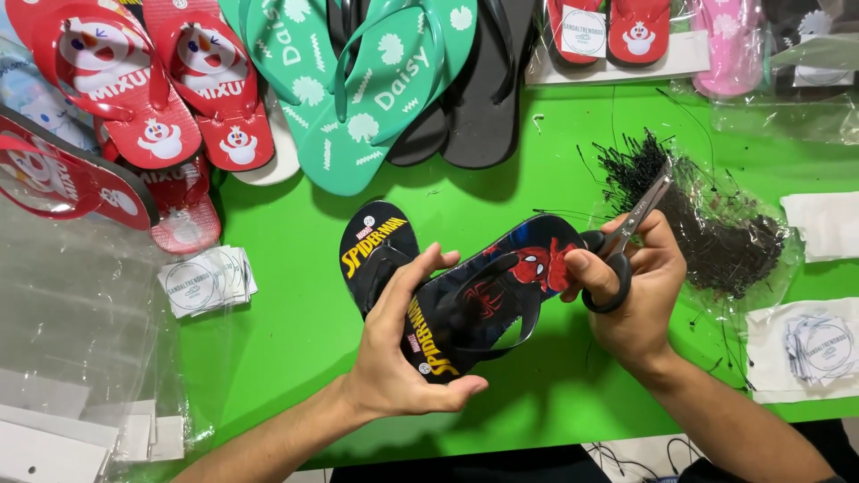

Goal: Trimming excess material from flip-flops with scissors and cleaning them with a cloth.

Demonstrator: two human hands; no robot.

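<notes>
We see a pair of black flip-flops (474,300) held together over the middle of a bright green counter (295,304). The soles are black with yellow lettering at the heel ends and a red masked cartoon figure printed near the toe end of the upper one; black straps arch over it. The lower flip-flop peeks out at the left, lying under the upper one.

Our left hand (403,344) curls around the heel end of the upper sole, thumb under the edge and fingers pressed over the top. Our right hand (640,295) touches the toe end with one fingertip while its fingers are threaded through the black loops of a pair of scissors (626,241), blades pointing up and right and nearly closed.

Just behind the scissors lies a clear bag of thin black plastic ties (707,215). Along the far edge of the counter lie red flip-flops (161,89), teal green flip-flops (358,80) and plain black ones (488,98). Small round paper tags (206,282) sit at the left, more tags (823,349) at the right, with clear plastic bags (72,313) at the far left
</notes>
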